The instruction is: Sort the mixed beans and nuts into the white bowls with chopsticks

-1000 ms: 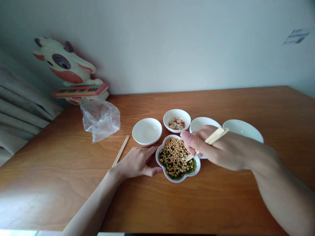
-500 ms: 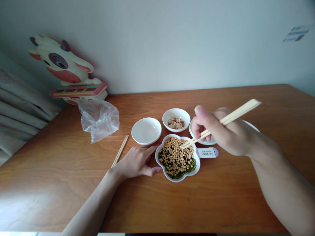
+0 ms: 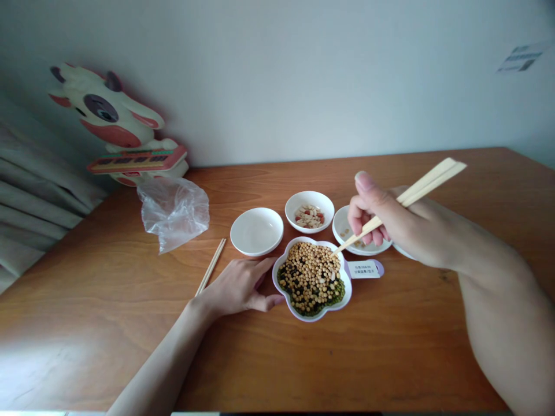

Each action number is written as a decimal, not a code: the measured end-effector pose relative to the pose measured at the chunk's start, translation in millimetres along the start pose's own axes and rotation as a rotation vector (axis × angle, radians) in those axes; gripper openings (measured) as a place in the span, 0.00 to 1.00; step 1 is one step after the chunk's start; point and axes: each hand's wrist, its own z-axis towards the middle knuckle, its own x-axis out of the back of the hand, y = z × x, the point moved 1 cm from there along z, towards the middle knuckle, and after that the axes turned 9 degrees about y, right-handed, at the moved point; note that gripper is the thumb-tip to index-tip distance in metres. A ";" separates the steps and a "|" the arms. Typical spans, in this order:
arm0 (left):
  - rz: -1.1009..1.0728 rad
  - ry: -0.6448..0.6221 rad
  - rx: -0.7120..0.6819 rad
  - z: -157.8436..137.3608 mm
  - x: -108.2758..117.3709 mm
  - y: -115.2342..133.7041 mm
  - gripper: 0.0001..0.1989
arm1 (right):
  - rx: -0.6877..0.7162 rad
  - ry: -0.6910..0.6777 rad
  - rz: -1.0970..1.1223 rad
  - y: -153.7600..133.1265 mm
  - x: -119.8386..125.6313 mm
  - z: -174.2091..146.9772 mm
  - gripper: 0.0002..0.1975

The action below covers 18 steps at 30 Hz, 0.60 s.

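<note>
My right hand (image 3: pixel 384 216) is closed around a pair of wooden chopsticks (image 3: pixel 427 185). Their tips point down to the upper right inner edge of a flower-shaped bowl (image 3: pixel 311 317) with a labelled handle; whether a bean is between them I cannot tell. Yellow soybeans (image 3: pixel 310 257), green beans (image 3: pixel 340 293), dark beans and a few peanuts fill this bowl. My left hand (image 3: pixel 243 284) holds the bowl's left side, thumb and forefinger apart along it. Partly behind my right fingers, a white bowl (image 3: pixel 340 222) contains a few pale yellow pieces.
Behind the flower-shaped bowl are an empty white bowl (image 3: pixel 257 231) and a white bowl of peanuts (image 3: pixel 309 216). Another white rim (image 3: pixel 405 252) shows under my right wrist. Spare chopsticks (image 3: pixel 211 266), a clear plastic bag (image 3: pixel 173 211) and a cow toy keyboard (image 3: pixel 139 160) are at left.
My right hand has moved slightly right, and the chopstick tips have shifted from mid-bowl toward its upper right edge. More of the white bowl behind shows. My left hand stays put.
</note>
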 end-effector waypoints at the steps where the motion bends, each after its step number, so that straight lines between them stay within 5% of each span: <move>1: -0.006 0.005 -0.004 0.1 0.0 0.0 0.31 | -0.029 -0.030 -0.020 0.9 -1.3 -2.4 0.43; 18: 0.007 -0.013 -0.004 0.8 -1.1 -3.3 0.35 | -0.110 -0.014 -0.170 -11.8 -33.3 3.1 0.46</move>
